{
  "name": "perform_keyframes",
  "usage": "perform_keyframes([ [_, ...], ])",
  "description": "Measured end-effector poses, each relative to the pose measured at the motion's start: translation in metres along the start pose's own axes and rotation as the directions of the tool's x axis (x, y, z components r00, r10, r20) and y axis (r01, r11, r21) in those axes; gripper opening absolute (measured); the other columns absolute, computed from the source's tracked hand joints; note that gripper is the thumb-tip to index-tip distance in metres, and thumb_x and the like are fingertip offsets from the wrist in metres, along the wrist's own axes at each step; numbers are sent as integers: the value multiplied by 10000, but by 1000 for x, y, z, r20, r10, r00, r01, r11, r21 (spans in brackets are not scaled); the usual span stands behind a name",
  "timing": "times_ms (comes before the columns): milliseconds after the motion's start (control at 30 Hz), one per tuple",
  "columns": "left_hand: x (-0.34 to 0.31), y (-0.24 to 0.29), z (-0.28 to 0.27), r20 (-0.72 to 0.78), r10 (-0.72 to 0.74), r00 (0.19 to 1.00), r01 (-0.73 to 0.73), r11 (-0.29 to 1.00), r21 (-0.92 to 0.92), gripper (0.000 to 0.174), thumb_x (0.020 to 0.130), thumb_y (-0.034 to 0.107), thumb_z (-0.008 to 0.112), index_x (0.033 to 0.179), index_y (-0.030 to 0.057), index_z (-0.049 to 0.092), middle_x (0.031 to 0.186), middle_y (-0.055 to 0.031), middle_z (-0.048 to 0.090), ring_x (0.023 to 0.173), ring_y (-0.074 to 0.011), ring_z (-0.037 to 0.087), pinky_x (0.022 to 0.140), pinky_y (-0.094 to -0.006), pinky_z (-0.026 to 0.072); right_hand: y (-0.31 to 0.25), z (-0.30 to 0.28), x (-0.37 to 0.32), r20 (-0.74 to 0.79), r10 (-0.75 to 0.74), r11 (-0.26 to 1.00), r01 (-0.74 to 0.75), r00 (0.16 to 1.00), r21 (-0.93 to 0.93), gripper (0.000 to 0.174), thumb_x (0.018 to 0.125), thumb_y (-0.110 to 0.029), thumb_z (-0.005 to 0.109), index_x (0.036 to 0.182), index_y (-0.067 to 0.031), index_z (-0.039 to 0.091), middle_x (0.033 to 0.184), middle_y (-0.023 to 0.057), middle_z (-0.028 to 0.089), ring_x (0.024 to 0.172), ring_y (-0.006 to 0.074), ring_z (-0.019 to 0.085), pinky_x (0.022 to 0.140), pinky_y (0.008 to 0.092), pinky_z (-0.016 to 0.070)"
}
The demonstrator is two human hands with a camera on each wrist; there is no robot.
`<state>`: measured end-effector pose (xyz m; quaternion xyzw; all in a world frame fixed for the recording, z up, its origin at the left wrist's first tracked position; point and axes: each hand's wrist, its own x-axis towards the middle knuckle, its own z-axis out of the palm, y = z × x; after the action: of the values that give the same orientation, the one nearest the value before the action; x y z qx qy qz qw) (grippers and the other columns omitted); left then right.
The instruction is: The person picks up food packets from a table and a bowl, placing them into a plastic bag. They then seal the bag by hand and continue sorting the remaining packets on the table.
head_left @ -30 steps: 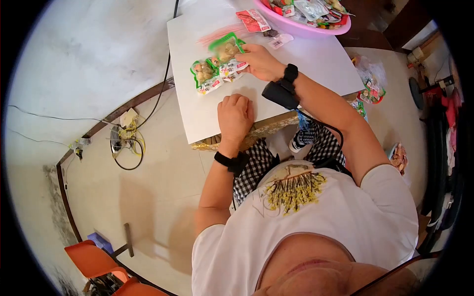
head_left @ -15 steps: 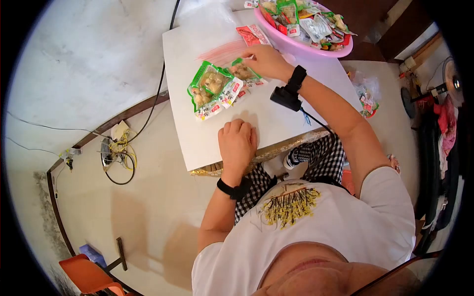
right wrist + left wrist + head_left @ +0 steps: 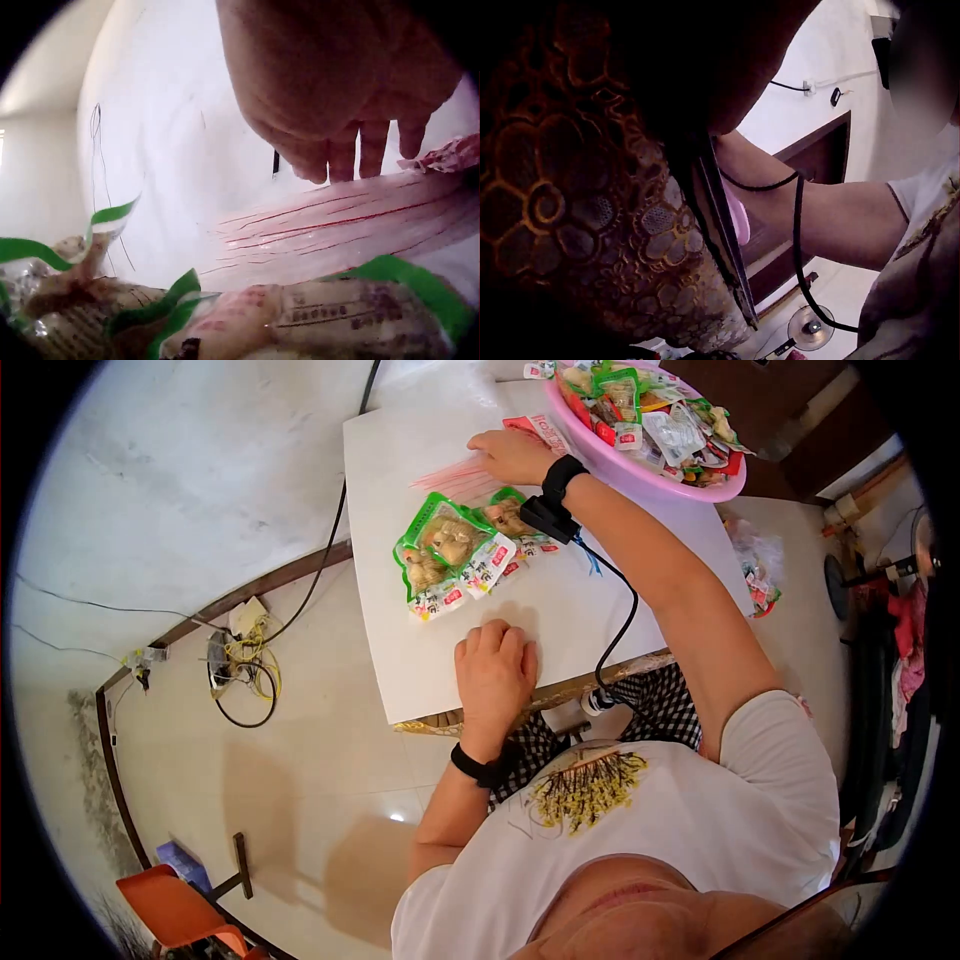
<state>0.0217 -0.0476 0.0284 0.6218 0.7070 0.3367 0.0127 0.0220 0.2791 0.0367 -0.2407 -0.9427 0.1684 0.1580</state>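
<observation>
Green-edged clear food packets [image 3: 447, 545] with pale, rounded pieces inside lie overlapping on the white table [image 3: 590, 595]. Another such packet [image 3: 506, 512] is beside them, partly covered by the right wrist camera. Beyond the packets, my right hand [image 3: 513, 457] reaches over a spread of clear plastic bags [image 3: 450, 482] with red lines. The right wrist view shows its fingers [image 3: 371, 150] pointing down, fairly straight, right at the far edge of these bags. My left hand [image 3: 495, 663] rests palm down near the table's front edge, fingers loosely bent, holding nothing visible.
A pink basin [image 3: 612, 457] heaped with assorted packets stands at the back right. A red packet [image 3: 540, 430] lies between it and my right hand. A black cable [image 3: 630, 610] hangs from the right wrist camera. A wall [image 3: 220, 470] borders the table's left side.
A second ago my right hand held a green-edged packet over the others. It let the packets lie and moved away from me to the red-lined bags. The left hand stayed in place.
</observation>
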Motion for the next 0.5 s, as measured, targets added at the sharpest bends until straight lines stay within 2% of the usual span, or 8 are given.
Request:
perform_keyframes([
  [100,0,0,2,-29,18,999,-18,1000,11,135,740,150,688,813,89,590,908,-57,570,831,-265,535,720,-402,406,-3,1,3,-64,-48,998,46,997,-38,303,843,-156,553,1112,-32,617,1115,171,620,1036,338,577,914,389,451],
  [200,0,-1,2,-27,11,1000,-11,1000,1,146,737,147,692,830,87,597,919,-58,577,840,-266,539,729,-402,409,-11,-4,4,-2,-69,990,69,998,-122,258,847,-187,583,1062,-58,644,1074,139,629,971,324,594,868,397,464],
  [300,0,0,0,-10,-7,1000,7,1000,-9,158,730,135,697,850,82,610,931,-61,590,857,-271,546,742,-402,411,-18,-9,5,-12,-29,997,28,1000,-75,202,850,-213,601,964,-63,673,1010,123,644,910,316,608,815,399,477],
  [500,0,1,-1,-9,-13,1000,13,1000,-10,161,729,137,698,852,83,611,935,-59,591,857,-266,547,748,-398,409,-14,-8,15,-33,-84,995,82,996,-65,188,857,-198,585,866,-34,676,879,147,651,848,339,612,765,414,481],
])
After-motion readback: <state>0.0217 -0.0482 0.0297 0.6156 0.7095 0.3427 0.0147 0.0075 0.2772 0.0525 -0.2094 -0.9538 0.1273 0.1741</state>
